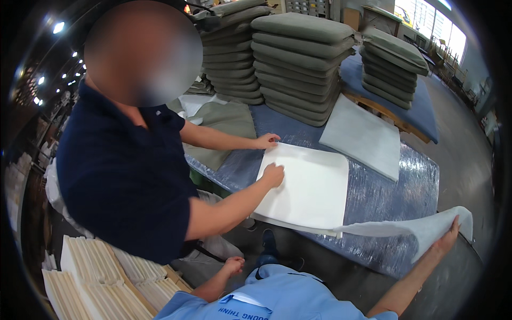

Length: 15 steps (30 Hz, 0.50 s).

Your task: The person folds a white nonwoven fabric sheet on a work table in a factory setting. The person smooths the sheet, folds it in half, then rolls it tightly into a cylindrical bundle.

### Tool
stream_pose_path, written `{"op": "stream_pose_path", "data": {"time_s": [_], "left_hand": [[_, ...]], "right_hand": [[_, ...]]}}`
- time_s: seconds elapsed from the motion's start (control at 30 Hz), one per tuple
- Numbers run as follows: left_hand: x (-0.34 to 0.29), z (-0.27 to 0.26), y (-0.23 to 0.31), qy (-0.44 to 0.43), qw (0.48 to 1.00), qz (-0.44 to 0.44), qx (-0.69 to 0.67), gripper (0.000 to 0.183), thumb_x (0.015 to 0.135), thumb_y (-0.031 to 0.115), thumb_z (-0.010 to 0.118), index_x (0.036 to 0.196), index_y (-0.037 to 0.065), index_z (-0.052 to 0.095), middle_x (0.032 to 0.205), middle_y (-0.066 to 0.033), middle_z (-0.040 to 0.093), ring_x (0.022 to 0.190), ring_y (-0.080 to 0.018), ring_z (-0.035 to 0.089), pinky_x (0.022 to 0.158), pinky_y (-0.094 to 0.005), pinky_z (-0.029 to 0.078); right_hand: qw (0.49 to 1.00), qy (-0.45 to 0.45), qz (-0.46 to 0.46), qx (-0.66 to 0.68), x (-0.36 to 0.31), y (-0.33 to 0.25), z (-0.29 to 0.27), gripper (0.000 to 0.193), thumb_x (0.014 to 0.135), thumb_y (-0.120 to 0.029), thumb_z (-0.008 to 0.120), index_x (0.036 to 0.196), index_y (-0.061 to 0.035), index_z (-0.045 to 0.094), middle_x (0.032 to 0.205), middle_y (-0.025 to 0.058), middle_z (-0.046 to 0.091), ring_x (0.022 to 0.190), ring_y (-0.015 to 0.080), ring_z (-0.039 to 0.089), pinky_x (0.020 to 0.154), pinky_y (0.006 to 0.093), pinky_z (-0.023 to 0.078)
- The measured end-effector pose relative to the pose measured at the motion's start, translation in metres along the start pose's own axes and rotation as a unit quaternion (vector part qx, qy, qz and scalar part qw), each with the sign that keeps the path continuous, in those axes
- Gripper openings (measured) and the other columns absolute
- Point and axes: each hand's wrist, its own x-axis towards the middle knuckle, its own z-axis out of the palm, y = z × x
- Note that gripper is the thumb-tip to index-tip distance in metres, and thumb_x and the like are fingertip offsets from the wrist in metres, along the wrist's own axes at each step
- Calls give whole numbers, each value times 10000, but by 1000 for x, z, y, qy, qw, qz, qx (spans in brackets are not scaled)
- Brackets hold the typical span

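My right hand [447, 240] grips a white sheet of soft wadding [421, 232] at its right end, out past the table's near right corner. The sheet sags in a strip toward the white cushion pad [314, 181], meeting it near the pad's front right corner. My left hand [233, 266] hangs low in front of my body, away from the table, fingers curled with nothing visible in them. Across the pad's left side, a co-worker in a dark shirt has one hand [274, 175] on its top and the other hand [268, 141] at its far left corner.
The table [373, 208] has a blue, shiny film-like cover. Stacks of grey-green cushions [298, 64] stand at its far side. A pale flat pad [365, 136] lies at the right, grey-green fabric [221, 130] at the left. Cream panels [101, 282] are stacked at lower left.
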Motion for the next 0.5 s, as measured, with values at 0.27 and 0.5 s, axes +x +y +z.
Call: {"op": "stream_pose_path", "data": {"time_s": [0.27,0.5], "left_hand": [[-20,1,-18,-97,972,-10,213,405,1033,378,656,1366,148,676,1242,-98,731,1071,-261,701,790,-413,562],[-19,11,-26,-152,933,71,318,424,1008,327,669,1382,127,666,1276,-127,719,1114,-269,693,866,-415,560]], "right_hand": [[999,38,19,19,-1,14,-6,573,1046,-251,678,1523,-20,459,1391,135,621,1184,255,666,991,400,579],[999,1,1,40,2,28,46,520,1048,-219,666,1505,-35,501,1367,117,635,1181,237,659,988,375,576]]}}
